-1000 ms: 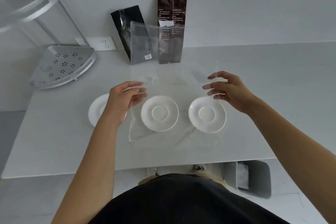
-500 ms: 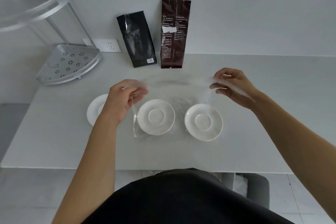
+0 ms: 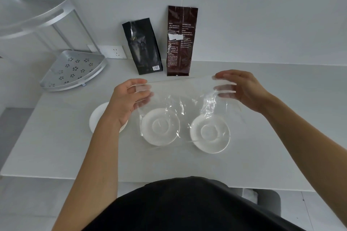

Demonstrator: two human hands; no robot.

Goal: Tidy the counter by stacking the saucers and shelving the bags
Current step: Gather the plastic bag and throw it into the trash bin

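A clear plastic bag [image 3: 185, 97] is stretched between my two hands above the counter. My left hand [image 3: 129, 99] pinches its left top corner, my right hand [image 3: 241, 90] its right top corner. Through the bag I see two white saucers, the middle saucer [image 3: 160, 126] and the right saucer [image 3: 210, 133], flat on the counter. A third saucer [image 3: 97, 118] lies at the left, partly hidden by my left wrist. A black bag [image 3: 142, 47] and a brown bag [image 3: 181, 41] lean upright against the back wall.
A silver two-tier corner shelf [image 3: 73, 69] stands at the back left of the white counter [image 3: 56, 146], its upper tier [image 3: 32, 11] overhead. A wall socket [image 3: 112, 51] sits behind it. A grey bin [image 3: 268, 200] is on the floor below right.
The clear bag was held high in front of the two leaning bags, then lowered. Now it hangs stretched over the saucers, and both hands have shifted slightly farther from me.
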